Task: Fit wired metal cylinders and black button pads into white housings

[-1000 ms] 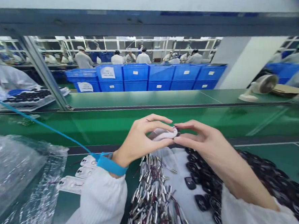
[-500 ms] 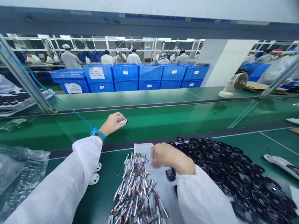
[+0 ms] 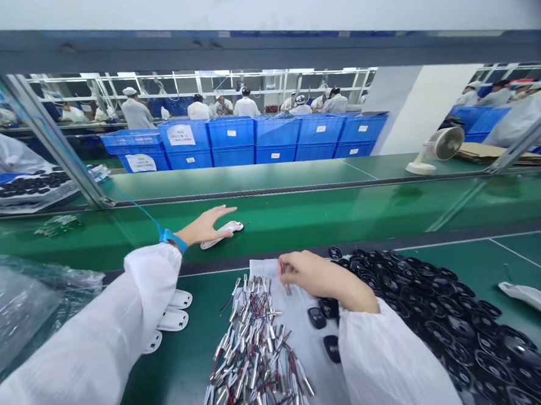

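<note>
My left hand (image 3: 208, 226), a blue wrist strap around its wrist, has its fingers spread. Just beneath it, a long white plastic casing (image 3: 222, 235) with a dark tip lies on the green belt. My right hand (image 3: 306, 272) is pinched around a small silver metal part (image 3: 288, 289), mostly hidden by the fingers, above a white sheet (image 3: 297, 317). Left of that hand spreads a pile of small silver cylinders with red and dark wires (image 3: 255, 348). Several black rounded plastic covers (image 3: 411, 296) are heaped to its right. White casings (image 3: 174, 320) lie beside my left sleeve.
Clear plastic bags (image 3: 16, 309) lie at the left. Another white casing (image 3: 528, 296) rests at the far right. Beyond the belt (image 3: 297, 207) stand a small fan (image 3: 439, 145) and stacked blue crates (image 3: 274, 135). Several people in white work farther back. A metal frame crosses overhead.
My left hand has opened and let go of the white casing, which now lies on the belt. My right hand has lifted slightly from the pile's edge with the silver part.
</note>
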A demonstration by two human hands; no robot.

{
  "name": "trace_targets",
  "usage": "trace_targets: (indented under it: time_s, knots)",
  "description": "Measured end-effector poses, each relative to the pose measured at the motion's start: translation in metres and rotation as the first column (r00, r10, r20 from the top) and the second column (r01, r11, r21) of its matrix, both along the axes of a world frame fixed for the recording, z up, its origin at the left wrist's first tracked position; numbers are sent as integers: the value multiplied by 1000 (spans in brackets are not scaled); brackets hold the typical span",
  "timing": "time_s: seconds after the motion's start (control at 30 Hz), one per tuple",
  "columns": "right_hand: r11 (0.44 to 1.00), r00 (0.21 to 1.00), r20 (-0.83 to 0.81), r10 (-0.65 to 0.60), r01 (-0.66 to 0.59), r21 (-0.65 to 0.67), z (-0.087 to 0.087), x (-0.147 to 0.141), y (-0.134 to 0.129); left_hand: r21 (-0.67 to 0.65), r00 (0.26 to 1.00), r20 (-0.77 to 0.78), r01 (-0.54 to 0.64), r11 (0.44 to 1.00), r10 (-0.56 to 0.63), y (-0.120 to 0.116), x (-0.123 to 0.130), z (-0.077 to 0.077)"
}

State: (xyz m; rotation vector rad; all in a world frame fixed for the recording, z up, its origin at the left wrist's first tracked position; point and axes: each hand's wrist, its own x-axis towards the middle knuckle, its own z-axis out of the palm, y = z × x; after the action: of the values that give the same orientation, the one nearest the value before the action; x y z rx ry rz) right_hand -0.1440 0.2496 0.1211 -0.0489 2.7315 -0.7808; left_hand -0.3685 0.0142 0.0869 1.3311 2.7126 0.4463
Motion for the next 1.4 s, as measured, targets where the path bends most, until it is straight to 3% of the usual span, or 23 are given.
trace_targets:
  time_s: [0.1,0.2,0.27,0.33,0.47,0.63,0.8,0.87,0.97,1.07,1.17,1.3,1.4]
  knots:
    - [999,996,-84,-7,4,-46,12,8,9,-138,993,45,-101,985,108,-45,12,27]
    - [972,972,-198,-128,84,-217,19,14,16,-343,965,130,-171,924,227,-103,36,40]
    - [922,943,-235,-236,140,-362,20,17,19,-418,946,146,-207,884,291,-135,55,38]
    - [892,924,-253,-288,162,-423,21,18,19,-445,933,133,-246,861,335,-155,73,30]
    - [922,911,-303,-278,165,-351,26,19,13,-386,919,55,-340,857,390,-165,95,17]
    - [963,924,-344,-168,80,-257,32,18,-1,-99,927,-64,-375,922,370,-148,107,27]
    - [945,920,-341,-195,83,-317,36,18,-13,310,917,-204,-272,911,343,-98,117,53]
    - [927,897,-369,-243,104,-359,40,21,-16,532,947,-161,-154,832,278,-71,126,62]
    - [891,850,-444,-282,60,-450,49,27,-21,805,1000,16,-25,593,20,-32,143,70]
    - [863,790,-542,-286,-33,-504,58,36,-23,906,939,142,5,422,-314,1,159,75]
    - [864,711,-647,-274,-113,-490,64,42,-25,952,867,201,-63,300,-456,23,171,82]
    - [887,608,-750,-260,-156,-435,65,46,-27,956,811,285,-203,211,-512,35,179,90]
    - [901,545,-800,-251,-171,-399,64,46,-28,950,806,302,-209,232,-509,34,179,90]
